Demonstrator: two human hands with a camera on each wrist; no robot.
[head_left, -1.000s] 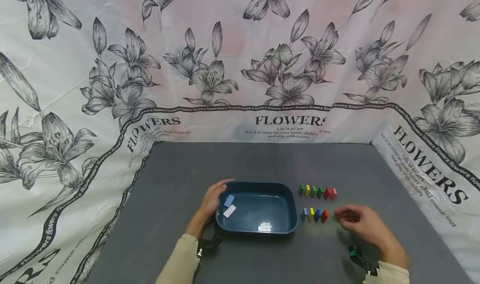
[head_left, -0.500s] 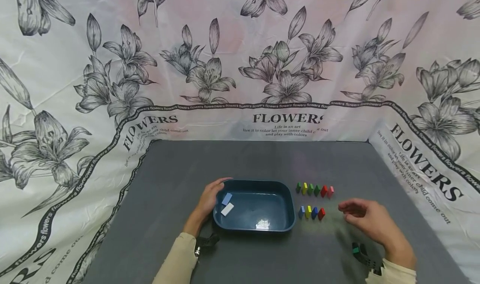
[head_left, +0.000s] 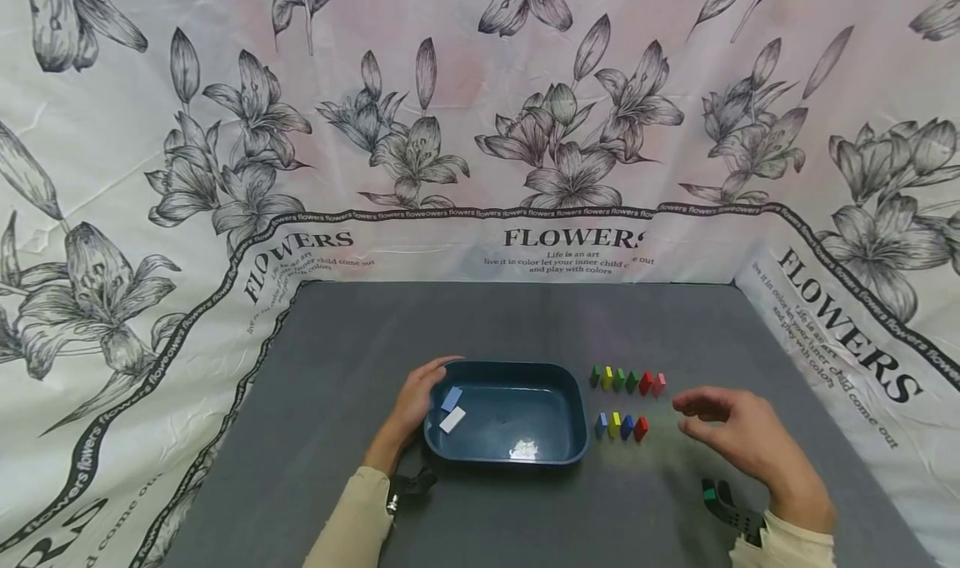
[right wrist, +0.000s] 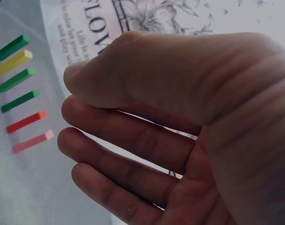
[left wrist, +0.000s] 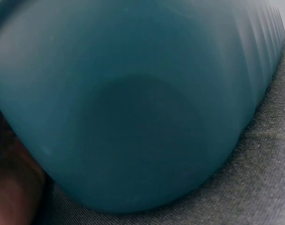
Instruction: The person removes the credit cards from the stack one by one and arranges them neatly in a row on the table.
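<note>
A dark blue tray (head_left: pixel 517 460) stands on the table, with a light blue block (head_left: pixel 452 398) and a white block (head_left: pixel 453 420) lying in its left end. My left hand (head_left: pixel 411 400) holds the tray's far left corner; the left wrist view is mostly filled by the tray wall (left wrist: pixel 142 117), which hides most of that hand. To the tray's right, small upright blocks form two rows. A pink block (head_left: pixel 658 385) ends the back row and a red block (head_left: pixel 641 429) ends the front one. My right hand (head_left: pixel 738 430) hovers right of both rows, fingers loosely bent, holding nothing.
The back row also has a red block (head_left: pixel 646 383), a yellow block (head_left: pixel 608 377) and several green ones. Blue and yellow blocks (head_left: pixel 615 425) fill the front row. A floral cloth (head_left: pixel 570 243) borders the grey table (head_left: pixel 480 318) at the back and sides.
My right hand has drawn back from the end of the front row and risen slightly, its thumb and fingers wider apart. The left hand, tray and blocks stay put; the head view shifts slightly.
</note>
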